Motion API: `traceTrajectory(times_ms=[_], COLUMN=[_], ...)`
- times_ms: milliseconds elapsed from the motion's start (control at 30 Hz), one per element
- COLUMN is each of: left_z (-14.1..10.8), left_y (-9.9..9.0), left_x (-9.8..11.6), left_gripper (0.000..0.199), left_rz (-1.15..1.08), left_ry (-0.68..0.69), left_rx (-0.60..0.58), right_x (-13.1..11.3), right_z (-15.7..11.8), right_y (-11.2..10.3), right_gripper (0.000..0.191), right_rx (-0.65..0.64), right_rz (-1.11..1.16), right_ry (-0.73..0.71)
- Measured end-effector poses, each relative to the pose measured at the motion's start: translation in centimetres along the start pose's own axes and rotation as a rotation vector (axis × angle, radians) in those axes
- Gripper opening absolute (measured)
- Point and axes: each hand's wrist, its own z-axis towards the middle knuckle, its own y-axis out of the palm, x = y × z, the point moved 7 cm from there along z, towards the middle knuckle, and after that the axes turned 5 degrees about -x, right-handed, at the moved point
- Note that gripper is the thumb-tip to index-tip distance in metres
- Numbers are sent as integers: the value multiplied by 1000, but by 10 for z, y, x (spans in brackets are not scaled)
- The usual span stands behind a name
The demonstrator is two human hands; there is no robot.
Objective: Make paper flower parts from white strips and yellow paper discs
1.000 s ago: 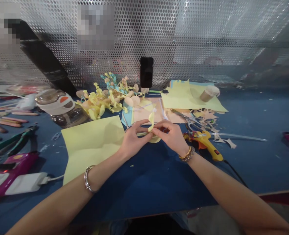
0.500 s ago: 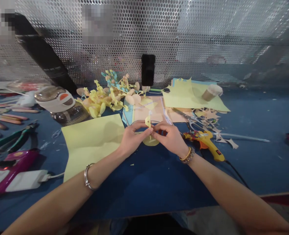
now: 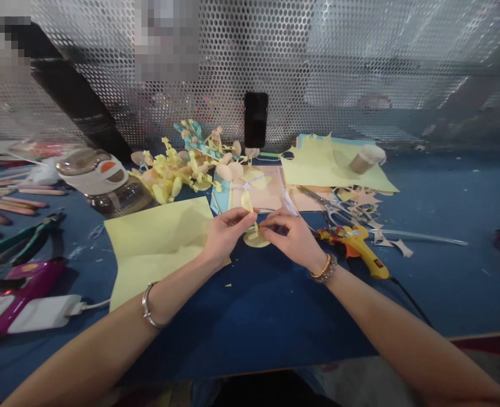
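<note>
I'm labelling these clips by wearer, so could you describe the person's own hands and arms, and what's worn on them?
Both hands are bare, with no gloves, and no sleeves show on the forearms. Above the left hand, the wrist wears a rounded silver bangle. The right hand has a gold bracelet and a greyish beaded bracelet at its wrist.

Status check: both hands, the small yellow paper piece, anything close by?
Left hand pinching small yellow paper piece. Right hand close by, contact unclear. Glue gun beside right hand; large yellow sheet beneath left.
</note>
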Motion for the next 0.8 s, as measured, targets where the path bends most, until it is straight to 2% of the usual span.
traceTrajectory(times_ms=[367,600,800], left_z=[-1,-1,0], left_y=[2,6,2], left_x=[-1,-1,-5], left_gripper=[22,26,23], left_rz=[-30,-97,-163], left_ry=[-7,-30,-36], left_rx=[-7,-58,-22], right_x=[1,3,4], right_z=[0,0,0], right_y=[3,3,1], right_gripper=[5,7,8], right_rx=[-22,-18,-10], right_rz=[-9,12,16], right_ry=[1,-7,6])
